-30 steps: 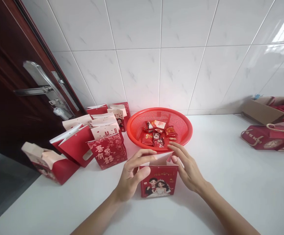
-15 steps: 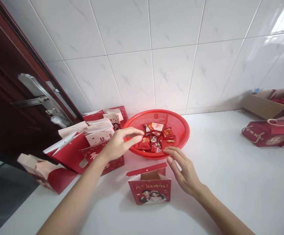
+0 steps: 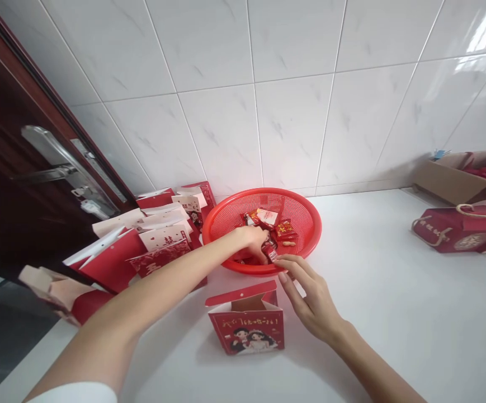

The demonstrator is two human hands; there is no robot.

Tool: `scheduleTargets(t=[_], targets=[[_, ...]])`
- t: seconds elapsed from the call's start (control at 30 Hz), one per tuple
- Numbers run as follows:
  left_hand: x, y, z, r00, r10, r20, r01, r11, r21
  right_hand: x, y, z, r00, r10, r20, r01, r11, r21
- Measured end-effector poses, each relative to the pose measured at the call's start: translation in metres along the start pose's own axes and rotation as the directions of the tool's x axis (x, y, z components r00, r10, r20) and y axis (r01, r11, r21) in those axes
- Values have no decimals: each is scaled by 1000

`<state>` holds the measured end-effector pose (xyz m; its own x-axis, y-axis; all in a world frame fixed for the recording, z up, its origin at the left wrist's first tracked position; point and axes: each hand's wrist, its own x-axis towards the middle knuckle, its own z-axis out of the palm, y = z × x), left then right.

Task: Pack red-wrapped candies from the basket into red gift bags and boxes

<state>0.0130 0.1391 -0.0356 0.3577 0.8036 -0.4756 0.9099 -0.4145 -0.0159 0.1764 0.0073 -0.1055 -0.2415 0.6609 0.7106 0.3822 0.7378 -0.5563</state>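
A red plastic mesh basket (image 3: pixel 310 240) stands at the middle of the white table, with red and dark wrapped candies (image 3: pixel 285 228) inside. My left hand (image 3: pixel 253 242) reaches down into it, fingers curled around a small dark wrapped candy; part of the fingertips is hidden. At the basket's front rim, my right hand (image 3: pixel 312 291) has its fingers over the edge and its thumb just below, pinching the rim. In front of the basket stands a red gift box (image 3: pixel 249 330) with a cartoon couple printed on it, its top flap raised.
Several red and pale gift boxes (image 3: pixel 112 257) with raised flaps crowd the table's left side, near the dark door's metal handle (image 3: pixel 45 174). On the right lie a red box with a rope handle (image 3: pixel 456 229) and a cardboard carton (image 3: pixel 452 182). A tiled wall (image 3: pixel 293 123) rises behind.
My left hand has moved right and down from above the basket's left side into the candies. The right hand stays at the front rim. The view has shifted slightly.
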Motion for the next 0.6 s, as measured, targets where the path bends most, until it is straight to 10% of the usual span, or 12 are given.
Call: scheduleTargets(t=[0.6], targets=[[3, -31, 8, 859, 14, -512, -215, 917, -336, 1, -3, 1, 999, -36, 17, 35, 999, 29]])
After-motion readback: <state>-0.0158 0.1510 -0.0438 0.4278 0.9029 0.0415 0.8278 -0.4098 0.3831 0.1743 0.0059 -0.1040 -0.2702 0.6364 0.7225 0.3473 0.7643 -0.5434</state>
